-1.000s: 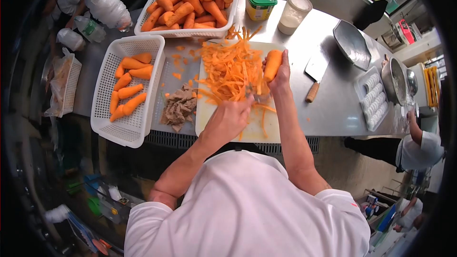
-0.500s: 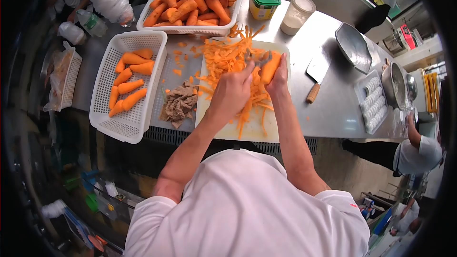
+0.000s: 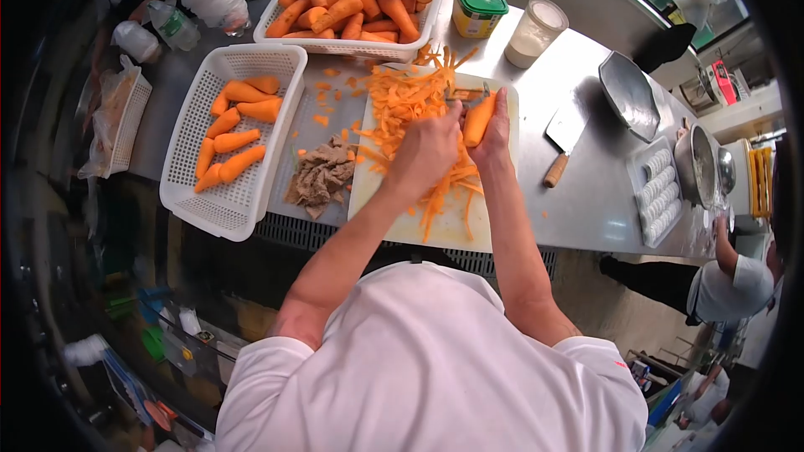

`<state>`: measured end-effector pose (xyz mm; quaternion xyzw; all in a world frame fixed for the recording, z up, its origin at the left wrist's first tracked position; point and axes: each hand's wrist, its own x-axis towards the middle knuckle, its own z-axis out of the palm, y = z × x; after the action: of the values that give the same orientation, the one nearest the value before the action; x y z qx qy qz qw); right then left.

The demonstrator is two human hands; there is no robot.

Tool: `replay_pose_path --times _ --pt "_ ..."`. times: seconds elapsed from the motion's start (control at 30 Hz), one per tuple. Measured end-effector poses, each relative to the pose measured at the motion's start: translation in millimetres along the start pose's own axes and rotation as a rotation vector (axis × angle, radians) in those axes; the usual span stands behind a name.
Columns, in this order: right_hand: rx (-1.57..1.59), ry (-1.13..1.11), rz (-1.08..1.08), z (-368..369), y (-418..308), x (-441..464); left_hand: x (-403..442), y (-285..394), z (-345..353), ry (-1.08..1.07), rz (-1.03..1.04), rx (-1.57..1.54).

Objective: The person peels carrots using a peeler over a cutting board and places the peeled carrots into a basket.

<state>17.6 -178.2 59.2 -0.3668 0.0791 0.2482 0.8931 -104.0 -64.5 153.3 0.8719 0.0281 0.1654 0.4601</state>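
A person's left hand (image 3: 425,153) curls closed around a peeler (image 3: 467,95) as the right hand (image 3: 496,149) grips a carrot (image 3: 478,122) over the cutting board (image 3: 477,226), where light, lengthwise strokes clear of the gripping fingers would peel most cleanly

Before me, the metal counter (image 3: 590,209) bears a pale cutting board (image 3: 377,211). Left of it are orange scraps (image 3: 321,120), crumpled brown material (image 3: 322,177) and a white basket (image 3: 177,186); at the far side, another basket (image 3: 360,47), a green-lidded tub (image 3: 480,10) and a jar (image 3: 536,32). To my right lie a cleaver (image 3: 565,131), a dark dish (image 3: 628,96), a tray (image 3: 645,230) and a metal bowl (image 3: 688,159).
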Motion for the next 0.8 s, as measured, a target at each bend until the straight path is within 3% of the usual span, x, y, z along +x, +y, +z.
replay_pose_path --times 0.13,0.2,0.3,0.37,0.43,0.57,0.63,0.7,0.8 --pt "0.091 0.075 -0.078 -6.6 -9.7 5.0 -47.1 3.1 -14.9 -0.150 0.015 0.060" --pt "0.052 0.059 -0.103 -16.4 -5.8 0.2 -54.1 12.5 -30.2 -0.216 -0.106 -0.009" --pt "0.135 0.110 -0.160 3.9 1.8 -1.9 -6.6 4.2 -20.8 -0.044 -0.089 -0.046" --pt "0.007 0.050 -0.096 -8.5 11.8 5.0 -4.9 -5.3 -6.5 0.038 -0.065 -0.051" --pt "0.036 0.083 -0.084 1.1 3.6 1.7 -20.6 -6.4 2.4 -0.030 -0.016 0.090" --pt "0.053 0.068 -0.088 -28.4 -1.5 12.7 -53.2 0.2 -24.9 -0.279 -0.008 -0.023" --pt "0.064 0.089 -0.116 -10.1 -1.1 -0.7 -40.5 17.6 -34.7 -0.176 -0.134 -0.009" --pt "0.069 0.091 -0.147 1.1 -1.3 -4.6 -9.4 9.8 -24.7 -0.089 -0.094 -0.020" --pt "0.037 -0.040 -0.004 2.2 7.1 -0.8 -12.5 -6.7 3.6 0.006 -0.038 0.029"
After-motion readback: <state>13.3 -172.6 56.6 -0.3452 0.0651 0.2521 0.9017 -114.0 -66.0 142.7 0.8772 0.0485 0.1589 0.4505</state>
